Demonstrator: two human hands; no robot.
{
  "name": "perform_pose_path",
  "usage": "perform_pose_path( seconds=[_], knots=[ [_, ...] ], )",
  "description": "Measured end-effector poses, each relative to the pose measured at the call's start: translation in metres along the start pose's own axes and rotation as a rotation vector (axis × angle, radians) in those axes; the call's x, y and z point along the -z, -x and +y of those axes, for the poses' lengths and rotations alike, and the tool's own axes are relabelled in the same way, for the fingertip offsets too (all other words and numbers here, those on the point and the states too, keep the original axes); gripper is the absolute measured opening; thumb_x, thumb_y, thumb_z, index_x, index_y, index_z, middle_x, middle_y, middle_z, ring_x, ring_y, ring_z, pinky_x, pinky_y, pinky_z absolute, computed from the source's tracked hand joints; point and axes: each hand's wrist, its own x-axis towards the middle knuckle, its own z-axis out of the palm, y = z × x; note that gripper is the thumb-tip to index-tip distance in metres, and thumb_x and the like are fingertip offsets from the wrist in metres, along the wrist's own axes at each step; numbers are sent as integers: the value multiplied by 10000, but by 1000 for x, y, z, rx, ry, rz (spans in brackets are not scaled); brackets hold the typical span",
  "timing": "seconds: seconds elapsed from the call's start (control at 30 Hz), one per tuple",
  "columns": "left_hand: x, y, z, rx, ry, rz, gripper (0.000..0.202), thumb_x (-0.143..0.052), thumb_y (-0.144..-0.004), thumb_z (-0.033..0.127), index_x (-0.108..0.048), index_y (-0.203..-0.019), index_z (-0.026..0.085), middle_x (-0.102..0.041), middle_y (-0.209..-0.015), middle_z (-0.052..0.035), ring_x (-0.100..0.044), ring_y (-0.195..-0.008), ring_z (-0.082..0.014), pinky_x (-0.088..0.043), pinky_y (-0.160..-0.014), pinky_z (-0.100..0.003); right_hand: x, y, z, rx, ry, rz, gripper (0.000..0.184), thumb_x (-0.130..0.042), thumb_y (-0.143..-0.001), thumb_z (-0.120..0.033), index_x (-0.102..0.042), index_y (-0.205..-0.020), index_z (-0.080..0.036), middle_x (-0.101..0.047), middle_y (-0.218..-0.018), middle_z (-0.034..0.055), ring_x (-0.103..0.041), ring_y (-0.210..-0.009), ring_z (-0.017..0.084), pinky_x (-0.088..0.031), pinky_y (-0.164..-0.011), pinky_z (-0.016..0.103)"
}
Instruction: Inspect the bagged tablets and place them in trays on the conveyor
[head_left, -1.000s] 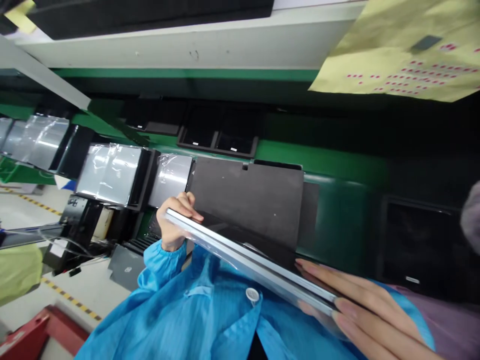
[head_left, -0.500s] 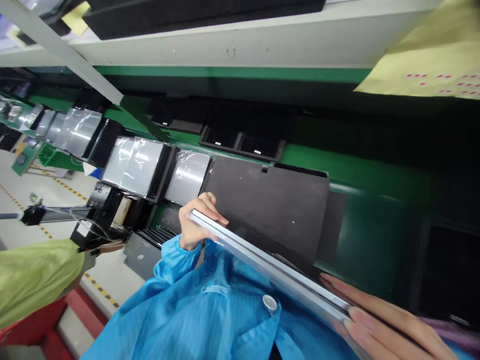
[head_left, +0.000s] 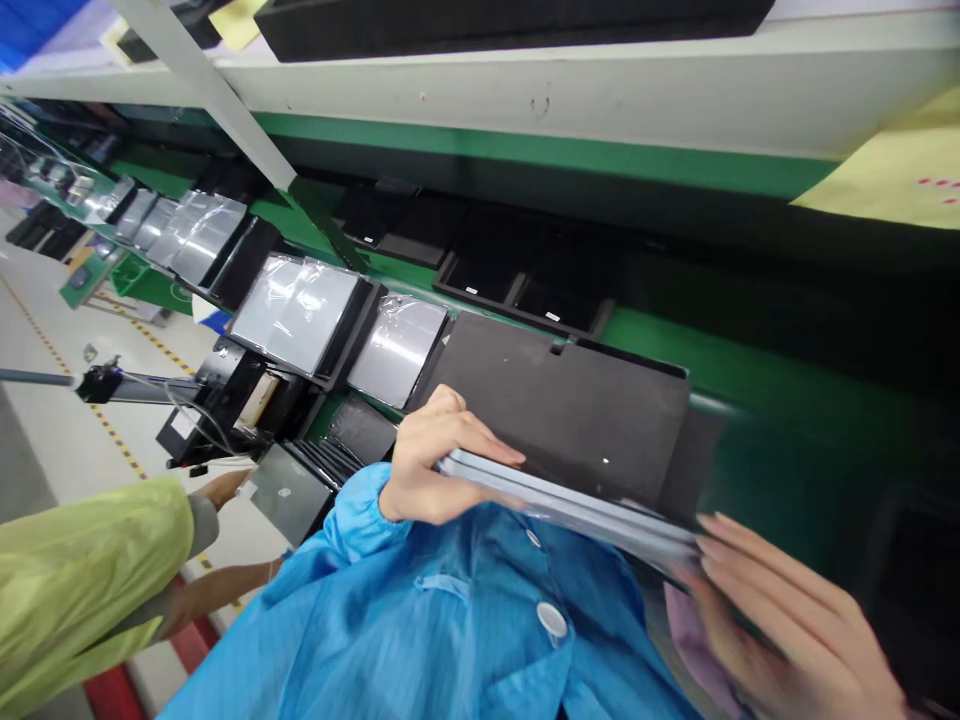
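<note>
White shelf (head_left: 525, 100) above green bench rail (head_left: 540, 145), white strut (head_left: 202, 90) crossing. Pale floor (head_left: 67, 450) below, yellow-black tape (head_left: 112, 430) along it; red frame (head_left: 112, 695) at lower left.

Bright, even light is flooding the scene, glare is streaking the silver panel (head_left: 570, 505) in the left grip (head_left: 442, 460) and the plastic-wrapped sheets (head_left: 296, 315) beyond it, motion blur is smearing the right grip (head_left: 795, 610), and wide-angle distortion is bending the frame's edges.
</note>
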Motion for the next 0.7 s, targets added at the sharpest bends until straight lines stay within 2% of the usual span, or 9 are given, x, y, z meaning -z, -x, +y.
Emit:
perform_pose_path(
  seconds=[0.03, 0.07, 0.1, 0.13, 0.17, 0.23, 0.37, 0.5, 0.7],
  knots=[
    [-7, -4, 7, -68, -76, -48, 202, -723, -932, 391, -705, -965, 193, -804, -847, -26, -598, -578, -146, -375, -641, -383, -9, -9, -1, 8, 26, 44, 790, -873, -753, -239, -556, -1476, -263, -741, -1167, 115, -733, -1029, 364, -668, -684, 507],
    [-15, -7, 14, -153, -154, -106, 144, -633, -981, 311, -694, -978, 181, -807, -879, -33, -586, -581, -148, -377, -651, -389, -18, -17, -4, -61, 19, 51, 823, -853, -789, -288, -490, -1526, -242, -675, -1308, 154, -689, -1140, 383, -648, -764, 545],
    [-23, -11, 21, -237, -225, -158, 148, -553, -1001, 234, -684, -972, 173, -808, -895, -36, -575, -587, -150, -381, -660, -391, -28, -24, -7, -139, -15, -36, 700, -745, -890, -259, -472, -1534, -228, -654, -1343, 154, -662, -1199, 358, -624, -851, 546],
    [-28, -15, 27, -297, -289, -208, 183, -499, -1001, 172, -676, -955, 171, -806, -898, -34, -568, -595, -152, -388, -670, -390, -37, -30, -11, -148, -119, -37, 523, -637, -945, -199, -554, -1460, -224, -701, -1255, 127, -688, -1144, 317, -609, -871, 517],
    [-32, -19, 32, -328, -342, -246, 205, -478, -995, 133, -670, -937, 174, -804, -895, -27, -568, -611, -154, -399, -686, -385, -45, -33, -15, -178, -187, -3, 447, -616, -940, -148, -613, -1379, -233, -721, -1204, 105, -703, -1091, 287, -598, -864, 481],
    [-30, -23, 37, -308, -398, -296, 187, -493, -996, 128, -670, -958, 174, -803, -921, -20, -615, -700, -164, -434, -766, -381, -55, -35, -18, -172, -278, 73, 365, -593, -922, -96, -668, -1251, -235, -750, -1099, 70, -715, -981, 246, -573, -821, 429],
    [-5, -16, 27, -183, -432, -331, 269, -548, -1029, 340, -664, -1188, 158, -788, -1071, -75, -698, -1029, -232, -443, -1006, -420, -56, -27, -14, -181, -403, 174, 235, -552, -980, -209, -677, -1179, -199, -759, -1046, 87, -716, -923, 256, -541, -766, 434],
    [8, -2, 15, -93, -298, -300, 187, -669, -968, 275, -683, -1119, 165, -786, -969, -56, -748, -910, -203, -492, -1010, -397, -52, -24, -11, -199, -432, 219, 208, -543, -1014, -314, -689, -1104, -197, -766, -969, 89, -731, -870, 268, -544, -731, 438],
    [2, 4, 24, -170, -250, -255, 273, -727, -931, 248, -669, -1181, 155, -800, -938, -37, -757, -821, -179, -506, -928, -356, -56, -18, -8, -212, -464, 300, 210, -535, -1016, -323, -701, -1047, -199, -764, -910, 78, -730, -797, 257, -540, -676, 411]
  ],
)
